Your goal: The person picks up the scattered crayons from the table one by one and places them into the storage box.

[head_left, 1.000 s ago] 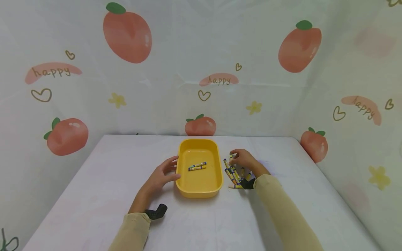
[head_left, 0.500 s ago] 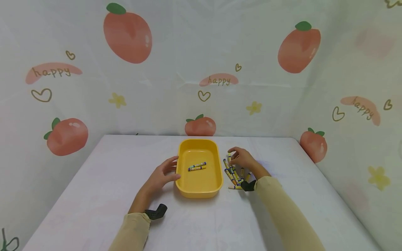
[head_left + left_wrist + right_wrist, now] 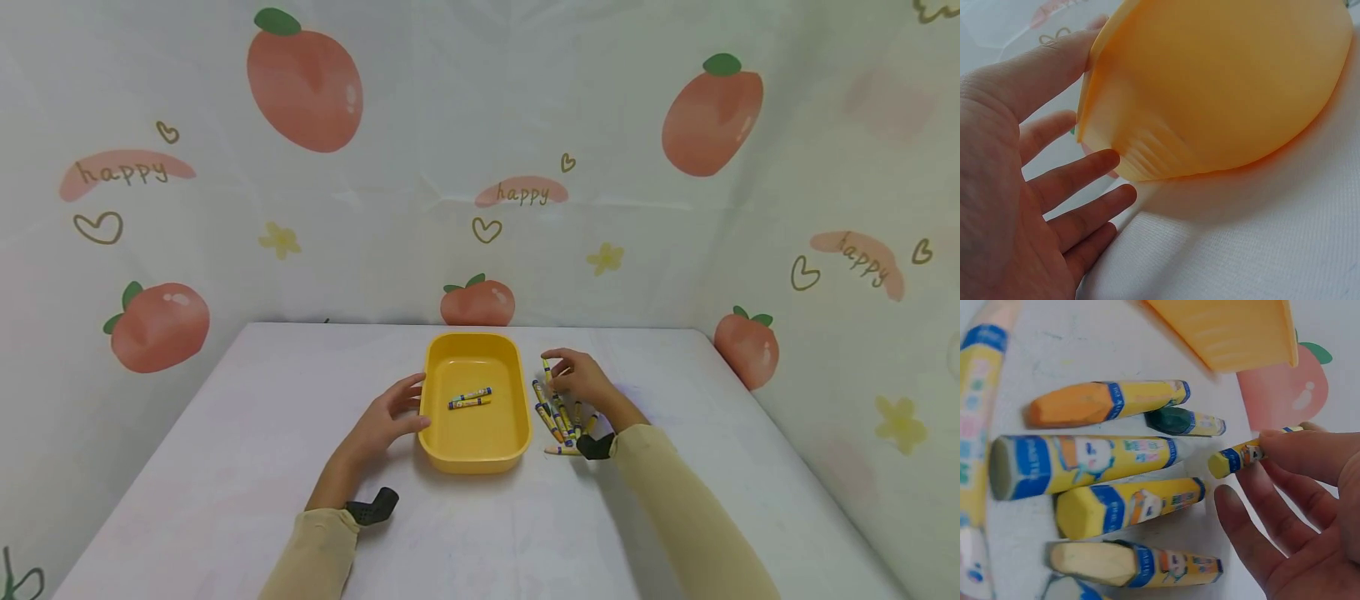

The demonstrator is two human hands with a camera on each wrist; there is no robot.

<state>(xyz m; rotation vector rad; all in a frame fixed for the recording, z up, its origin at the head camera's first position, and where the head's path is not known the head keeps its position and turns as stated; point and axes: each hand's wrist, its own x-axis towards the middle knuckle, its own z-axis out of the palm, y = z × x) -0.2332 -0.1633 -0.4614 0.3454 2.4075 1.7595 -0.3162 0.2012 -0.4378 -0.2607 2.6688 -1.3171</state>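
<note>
A yellow plastic basin (image 3: 475, 457) stands on the white-covered table, with two crayons (image 3: 470, 403) lying inside it. At its left side is my left hand (image 3: 382, 417), thumb at the rim and the other fingers spread loosely by the outer wall; in the left wrist view a fingertip (image 3: 1110, 159) meets that wall. My right hand (image 3: 588, 385) pinches a yellow-wrapped crayon (image 3: 1240, 456) between thumb and fingers, raised over the far end of a loose crayon pile. Crayons in the pile include an orange one (image 3: 1110, 403) and a dark green one (image 3: 1179, 420).
The crayon pile (image 3: 551, 421) lies right of the basin, partly hidden under my right hand and wrist. One crayon (image 3: 561, 451) lies crosswise at its near end. A wall cloth (image 3: 360, 267) printed with fruit rises behind the white tabletop (image 3: 300, 400).
My right hand has lifted slightly and shifted a little left and away from me, with the pinched crayon rising off the pile. The left hand and basin have stayed put.
</note>
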